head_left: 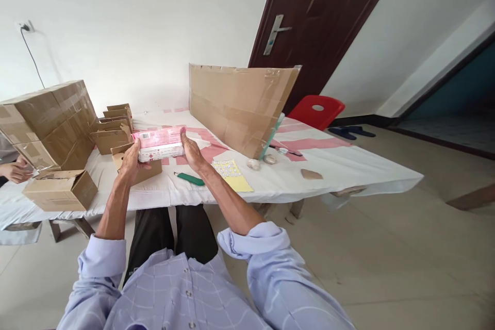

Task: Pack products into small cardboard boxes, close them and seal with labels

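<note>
A pink-and-white plastic-wrapped pack (160,145) with a barcode is held up above the table. My left hand (130,163) grips its left end and my right hand (192,151) its right end, fingers closed on both sides. Just below and behind the pack stands a small open cardboard box (149,172), partly hidden by my left hand and the pack. On the cloth in front of me lies a green utility knife (190,179). To its right is a yellow sheet (236,180) with white labels on it.
Several small open boxes (112,136) stand in a row at the back left, beside stacked large cartons (50,124). Another small box (62,191) is at the near left, by another person's hand (16,170). A large cardboard panel (243,105) and tape rolls (269,159) are on the right.
</note>
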The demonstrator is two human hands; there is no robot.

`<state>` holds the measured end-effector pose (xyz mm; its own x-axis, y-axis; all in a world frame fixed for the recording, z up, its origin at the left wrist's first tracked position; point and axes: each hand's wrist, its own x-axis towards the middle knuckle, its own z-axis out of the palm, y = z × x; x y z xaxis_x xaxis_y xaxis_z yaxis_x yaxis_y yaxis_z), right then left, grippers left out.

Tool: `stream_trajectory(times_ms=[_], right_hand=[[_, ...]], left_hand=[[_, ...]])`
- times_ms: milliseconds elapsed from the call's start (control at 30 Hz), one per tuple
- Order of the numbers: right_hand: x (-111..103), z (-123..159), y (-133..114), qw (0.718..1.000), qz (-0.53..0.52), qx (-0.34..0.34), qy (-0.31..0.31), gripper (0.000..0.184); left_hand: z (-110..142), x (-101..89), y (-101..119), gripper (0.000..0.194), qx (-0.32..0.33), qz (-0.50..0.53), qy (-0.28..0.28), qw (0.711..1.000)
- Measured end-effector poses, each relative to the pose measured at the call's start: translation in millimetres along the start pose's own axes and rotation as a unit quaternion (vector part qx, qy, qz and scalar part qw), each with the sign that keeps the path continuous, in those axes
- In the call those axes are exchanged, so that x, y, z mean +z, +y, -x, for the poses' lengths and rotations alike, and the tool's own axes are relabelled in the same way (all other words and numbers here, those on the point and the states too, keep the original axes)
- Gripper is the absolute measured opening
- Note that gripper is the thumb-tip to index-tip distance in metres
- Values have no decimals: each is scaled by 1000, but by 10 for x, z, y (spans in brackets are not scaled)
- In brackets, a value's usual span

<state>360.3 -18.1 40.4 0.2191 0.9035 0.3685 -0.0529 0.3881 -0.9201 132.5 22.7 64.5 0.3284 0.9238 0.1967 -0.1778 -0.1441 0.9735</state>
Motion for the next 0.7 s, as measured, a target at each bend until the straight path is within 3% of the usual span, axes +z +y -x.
stream_trajectory(times_ms=[133,300,533,700], right_hand=[[-54,32,-208,996,38,-81,-1,95],[-199,373,-268,992,54,-102,-53,98],[-430,1019,130,980,-40,44,-190,102],[-639,1210,462,965,-36,140,-221,104]], left_hand=[[136,97,260,84,55,2,-20,998],[448,73,369,85,4,32,-82,996],[779,-42,-196,70,-76,-6,-41,996],[910,-62,-476,62,-79,-69,-41,994]])
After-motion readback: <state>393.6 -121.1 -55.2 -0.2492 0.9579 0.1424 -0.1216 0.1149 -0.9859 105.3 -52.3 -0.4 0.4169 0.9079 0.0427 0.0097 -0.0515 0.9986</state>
